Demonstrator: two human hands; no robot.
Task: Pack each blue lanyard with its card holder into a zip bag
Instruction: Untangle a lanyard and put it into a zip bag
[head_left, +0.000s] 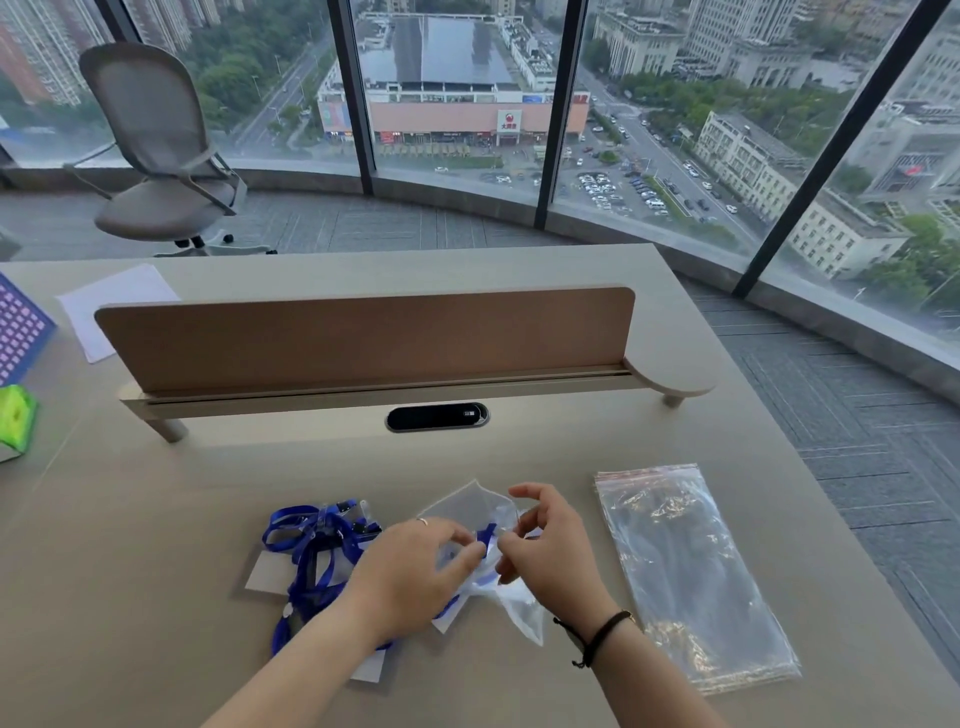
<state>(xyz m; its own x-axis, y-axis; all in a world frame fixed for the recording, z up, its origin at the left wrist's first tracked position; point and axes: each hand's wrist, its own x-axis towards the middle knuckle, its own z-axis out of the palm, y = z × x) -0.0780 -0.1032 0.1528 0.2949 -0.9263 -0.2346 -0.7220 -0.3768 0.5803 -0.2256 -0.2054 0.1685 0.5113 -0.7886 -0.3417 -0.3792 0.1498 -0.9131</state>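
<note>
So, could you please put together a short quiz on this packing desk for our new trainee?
1. True or false: the stack of empty zip bags lies to the right of both hands.
2. Which hand wears a ring?
A. left hand
B. right hand
C. neither
3. Fill in: the pile of unpacked lanyards on the desk is coloured ____.

Key: 1 true; 2 A; 3 blue.
</note>
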